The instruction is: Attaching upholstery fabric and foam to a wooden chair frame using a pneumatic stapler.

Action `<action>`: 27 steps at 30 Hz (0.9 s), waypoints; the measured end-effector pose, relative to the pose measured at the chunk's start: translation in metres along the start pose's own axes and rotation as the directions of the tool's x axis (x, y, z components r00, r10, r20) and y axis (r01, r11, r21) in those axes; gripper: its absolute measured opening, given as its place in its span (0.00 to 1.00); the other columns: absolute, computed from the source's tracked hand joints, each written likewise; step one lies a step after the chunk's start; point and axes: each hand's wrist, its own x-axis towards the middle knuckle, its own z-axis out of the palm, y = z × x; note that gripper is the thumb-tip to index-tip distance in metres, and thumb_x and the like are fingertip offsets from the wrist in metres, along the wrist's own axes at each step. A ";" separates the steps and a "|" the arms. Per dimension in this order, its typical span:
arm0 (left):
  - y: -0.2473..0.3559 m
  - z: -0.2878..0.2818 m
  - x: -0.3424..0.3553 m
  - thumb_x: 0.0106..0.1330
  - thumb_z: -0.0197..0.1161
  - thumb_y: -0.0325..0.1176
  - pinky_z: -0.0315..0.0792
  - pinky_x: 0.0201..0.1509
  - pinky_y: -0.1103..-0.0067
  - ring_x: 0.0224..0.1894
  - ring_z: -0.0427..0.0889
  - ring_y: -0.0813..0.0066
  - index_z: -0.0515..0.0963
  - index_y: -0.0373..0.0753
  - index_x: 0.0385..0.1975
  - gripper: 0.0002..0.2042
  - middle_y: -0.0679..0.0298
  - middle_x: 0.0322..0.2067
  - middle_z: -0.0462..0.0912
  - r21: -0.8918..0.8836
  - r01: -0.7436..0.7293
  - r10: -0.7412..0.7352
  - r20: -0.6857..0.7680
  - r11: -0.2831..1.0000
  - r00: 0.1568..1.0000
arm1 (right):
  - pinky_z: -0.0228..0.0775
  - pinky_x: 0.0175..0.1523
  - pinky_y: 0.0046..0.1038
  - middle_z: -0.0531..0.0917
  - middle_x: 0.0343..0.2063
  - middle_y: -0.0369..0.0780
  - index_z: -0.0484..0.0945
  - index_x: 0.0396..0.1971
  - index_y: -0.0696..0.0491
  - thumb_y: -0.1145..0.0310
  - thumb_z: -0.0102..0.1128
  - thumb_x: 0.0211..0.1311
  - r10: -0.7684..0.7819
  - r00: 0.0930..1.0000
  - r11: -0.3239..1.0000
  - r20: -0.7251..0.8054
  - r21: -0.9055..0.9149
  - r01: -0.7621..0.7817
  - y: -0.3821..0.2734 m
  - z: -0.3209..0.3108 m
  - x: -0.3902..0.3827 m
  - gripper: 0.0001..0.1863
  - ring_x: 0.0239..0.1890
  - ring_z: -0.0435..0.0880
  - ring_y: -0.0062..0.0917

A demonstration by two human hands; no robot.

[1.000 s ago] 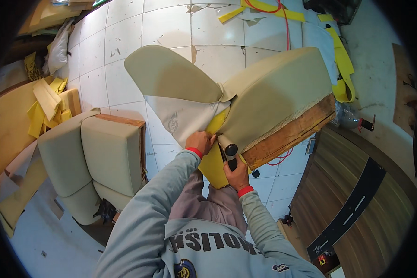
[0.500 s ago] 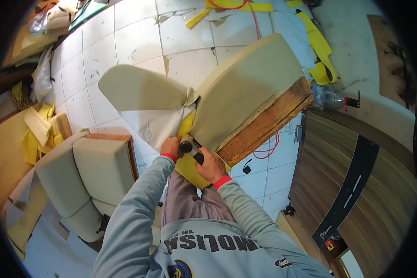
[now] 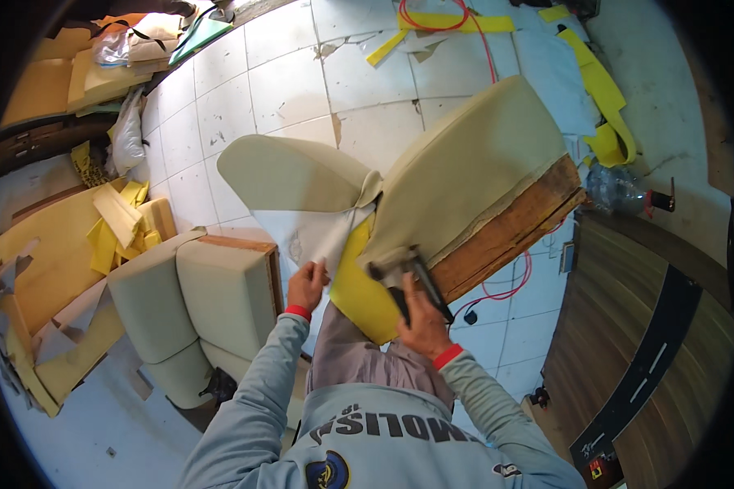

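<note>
In front of me a beige upholstered seat piece is tilted, with a bare wooden side facing right. A beige cover flap with a white backing is folded out to the left. Between them shows a yellow foam sheet, its lower end over my legs. My left hand is closed, pinching the edge of the white backing. My right hand grips the handle of a dark staple gun, blurred by motion, above the foam and the seat's lower corner.
Another beige padded seat stands on the left, beside foam scraps and a cut tan panel. A red hose runs over the tiled floor. Brown wooden panels and a clear plastic bottle are on the right.
My hands have moved apart. The staple gun has swung up and right, off the seam by my left hand. The whole view has shifted, so things appear further right.
</note>
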 end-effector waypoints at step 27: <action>0.083 0.033 -0.131 0.70 0.34 0.83 0.82 0.60 0.61 0.54 0.88 0.58 0.74 0.42 0.69 0.51 0.54 0.60 0.83 -0.343 0.742 0.240 0.939 0.576 0.248 | 0.80 0.44 0.28 0.84 0.34 0.42 0.72 0.56 0.60 0.54 0.53 0.84 0.351 0.936 0.436 -0.010 0.887 -0.154 -0.103 -0.053 -0.036 0.21 0.34 0.85 0.26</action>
